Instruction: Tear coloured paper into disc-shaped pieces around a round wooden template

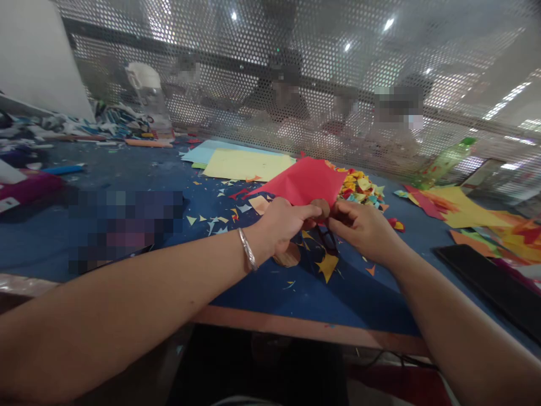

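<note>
My left hand and right hand pinch a small brown piece between their fingers, just near the red paper sheet on the blue bench.

The table top is dark blue with an orange-brown front edge. On it lie a red paper sheet, a pale yellow sheet and a light blue sheet. A heap of paper scraps is mixed yellow, red, orange and teal. Small triangles in yellow, white and orange speckle the blue; one larger yellow scrap stands out. The bracelet is silver. To the right are yellow and orange sheets, a green bottle and a black flat slab. The perforated screen is grey with a pattern of round holes.
</note>
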{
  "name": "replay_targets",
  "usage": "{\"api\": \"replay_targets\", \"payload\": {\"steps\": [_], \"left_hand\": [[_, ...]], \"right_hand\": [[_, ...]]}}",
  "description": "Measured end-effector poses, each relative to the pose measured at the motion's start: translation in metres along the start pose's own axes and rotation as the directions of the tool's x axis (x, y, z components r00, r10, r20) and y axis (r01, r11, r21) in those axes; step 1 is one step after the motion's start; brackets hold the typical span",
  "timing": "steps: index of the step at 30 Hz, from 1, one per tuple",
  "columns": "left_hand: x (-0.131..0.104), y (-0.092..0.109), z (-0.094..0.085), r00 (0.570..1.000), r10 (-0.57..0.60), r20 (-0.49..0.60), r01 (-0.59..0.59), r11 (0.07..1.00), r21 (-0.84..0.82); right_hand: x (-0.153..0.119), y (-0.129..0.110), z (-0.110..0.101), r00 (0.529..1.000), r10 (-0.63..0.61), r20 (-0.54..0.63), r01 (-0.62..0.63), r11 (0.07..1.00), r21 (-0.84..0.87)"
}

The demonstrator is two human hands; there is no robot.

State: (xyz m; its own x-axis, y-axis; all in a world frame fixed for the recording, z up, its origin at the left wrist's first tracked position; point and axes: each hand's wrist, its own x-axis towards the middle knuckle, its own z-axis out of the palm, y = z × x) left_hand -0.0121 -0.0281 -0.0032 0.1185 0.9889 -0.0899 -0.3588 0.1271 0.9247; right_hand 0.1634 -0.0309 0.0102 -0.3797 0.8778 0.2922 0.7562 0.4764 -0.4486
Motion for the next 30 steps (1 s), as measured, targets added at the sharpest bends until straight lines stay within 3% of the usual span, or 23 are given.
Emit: {"api": "replay_targets", "payload": {"steps": [6,9,11,13,15,21,24,30], "left_hand": [[0.002,-0.002,0.001,0.997,0.071,0.036,-0.071,0.997,0.007],[0.006,0.000,0.000,0.991,0.101,0.084,-0.098,0.995,-0.034],[0.007,0.001,-0.001,0.984,0.118,0.131,-0.111,0.992,-0.060],[0.008,0.002,-0.001,0.977,0.133,0.164,-0.121,0.989,-0.084],[0.007,0.004,-0.001,0.974,0.142,0.177,-0.122,0.986,-0.117],[0.005,0.006,0.001,0.984,0.134,0.118,-0.114,0.980,-0.164],[0.008,0.006,0.000,0.991,0.123,0.045,-0.113,0.977,-0.182],[0.012,0.003,-0.001,0.994,0.109,0.013,-0.102,0.964,-0.243]], "right_hand": [[0.003,0.002,0.001,1.000,0.027,0.000,-0.027,0.999,0.028],[0.003,-0.001,0.003,0.996,0.085,-0.004,-0.082,0.971,0.224],[0.003,-0.004,0.006,0.988,0.152,0.038,-0.152,0.869,0.471],[0.001,-0.009,0.008,0.970,0.193,0.146,-0.240,0.706,0.666],[0.000,-0.015,0.009,0.956,0.228,0.186,-0.289,0.604,0.743],[-0.001,-0.022,0.008,0.909,0.324,0.261,-0.389,0.439,0.810],[-0.001,-0.018,0.007,0.900,0.374,0.225,-0.381,0.419,0.824],[-0.001,-0.014,0.007,0.929,0.338,0.151,-0.311,0.490,0.815]]}}
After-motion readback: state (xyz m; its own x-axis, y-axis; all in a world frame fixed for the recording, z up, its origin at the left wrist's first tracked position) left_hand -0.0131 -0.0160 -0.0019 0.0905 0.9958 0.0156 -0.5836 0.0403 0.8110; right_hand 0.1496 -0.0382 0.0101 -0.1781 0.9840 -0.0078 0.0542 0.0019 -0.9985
